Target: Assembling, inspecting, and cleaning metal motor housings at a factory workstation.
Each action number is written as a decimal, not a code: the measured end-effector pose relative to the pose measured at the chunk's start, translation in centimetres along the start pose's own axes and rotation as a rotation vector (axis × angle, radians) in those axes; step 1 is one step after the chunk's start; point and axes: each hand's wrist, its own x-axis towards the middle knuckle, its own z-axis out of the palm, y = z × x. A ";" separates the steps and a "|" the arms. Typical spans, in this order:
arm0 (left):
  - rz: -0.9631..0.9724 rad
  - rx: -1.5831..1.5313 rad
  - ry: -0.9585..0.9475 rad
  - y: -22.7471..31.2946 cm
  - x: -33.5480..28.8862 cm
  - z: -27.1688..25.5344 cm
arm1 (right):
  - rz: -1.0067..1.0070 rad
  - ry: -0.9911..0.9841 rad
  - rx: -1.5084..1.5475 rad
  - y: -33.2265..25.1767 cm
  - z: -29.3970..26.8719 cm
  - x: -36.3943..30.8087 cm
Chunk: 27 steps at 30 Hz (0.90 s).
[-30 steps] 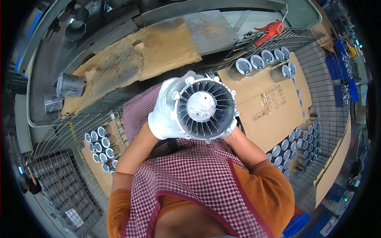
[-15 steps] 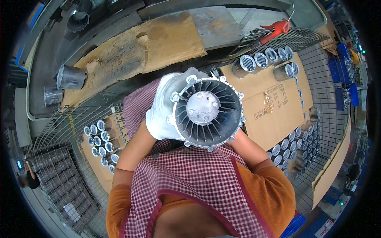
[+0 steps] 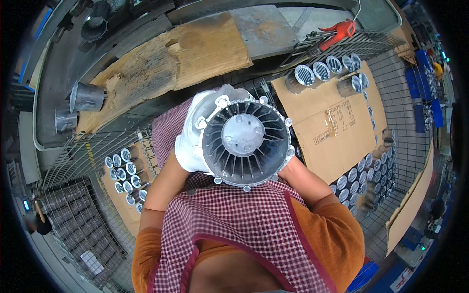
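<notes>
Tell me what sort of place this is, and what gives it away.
Most likely a metal-parts factory: a finned casting in the gloved left hand, rows of similar-looking metal cylinders in a wire cage, and what looks like a red air gun.

Landmark: finned housing (image 3: 243, 136). The left hand (image 3: 187, 146) bears against the left side of the housing. The workbench (image 3: 61, 90) extends ahead of the housing and to its left; a cardboard pad (image 3: 210, 46) lies on it. Two cylinders (image 3: 87, 97) sit on the workbench, well left of the housing. Right of the housing, the right basket (image 3: 400, 95) contains a carton sheet (image 3: 337, 124) bearing upper canisters (image 3: 304, 76). Left of the housing, the left basket (image 3: 73, 158) contains further canisters (image 3: 130, 168).
</notes>
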 end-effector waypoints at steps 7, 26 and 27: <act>0.017 -0.030 0.036 0.2 0.9 0.5 | -0.048 -0.294 0.157 0.4 -2.0 0.4; 0.185 0.071 0.148 2.6 2.0 0.7 | -0.336 -0.364 -0.112 -0.1 -0.3 0.7; 0.283 0.250 0.165 2.9 2.3 0.4 | -0.298 -0.334 -0.047 -0.6 -0.5 0.4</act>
